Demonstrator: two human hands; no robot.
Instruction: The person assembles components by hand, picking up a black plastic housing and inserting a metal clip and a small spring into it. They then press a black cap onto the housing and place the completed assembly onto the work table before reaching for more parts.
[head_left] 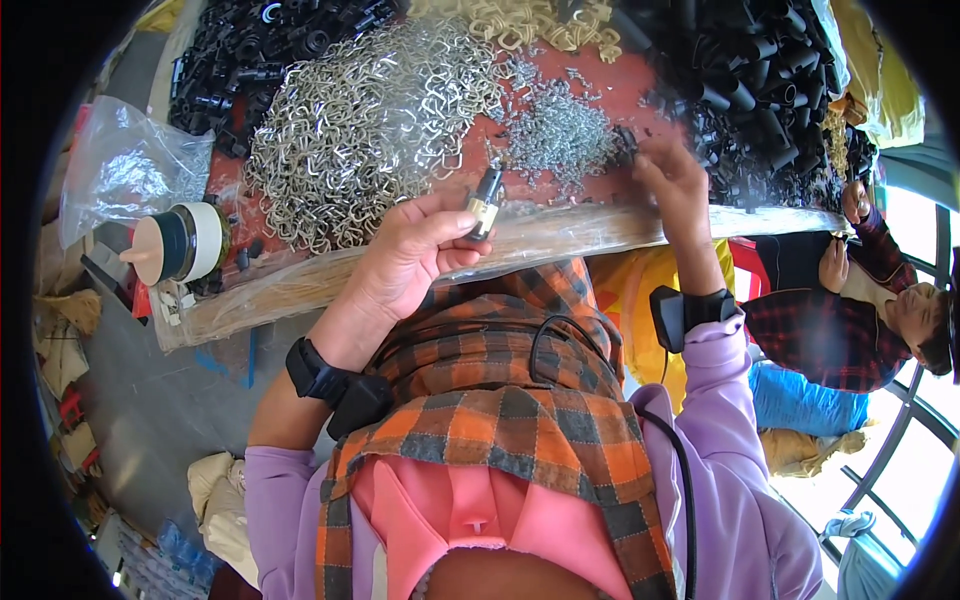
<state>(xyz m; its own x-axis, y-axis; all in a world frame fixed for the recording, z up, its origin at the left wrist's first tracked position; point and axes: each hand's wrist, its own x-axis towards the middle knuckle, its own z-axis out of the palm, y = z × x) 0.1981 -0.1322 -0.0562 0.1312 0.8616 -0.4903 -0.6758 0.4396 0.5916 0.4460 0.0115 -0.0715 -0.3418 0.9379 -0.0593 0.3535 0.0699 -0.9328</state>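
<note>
My left hand [410, 250] is closed around a small black cylindrical part [488, 190] with a pale gold band, its narrow tip pointing away from me over the table's near edge. My right hand [675, 185] reaches over the red tabletop, thumb and fingers pinched on a small dark piece [625, 146], slightly blurred. Beside that piece lies a heap of tiny silvery metal parts [560, 130]. Left of it spreads a large pile of bent, U-shaped metal hooks [345, 130].
Black plastic parts [255, 55] are heaped at the far left, black tubes [745, 95] at the far right, and tan pieces [525, 22] at the back. A white-and-green roll [200, 242] and clear plastic bag [140, 175] sit left. Another person [840, 320] works at the right.
</note>
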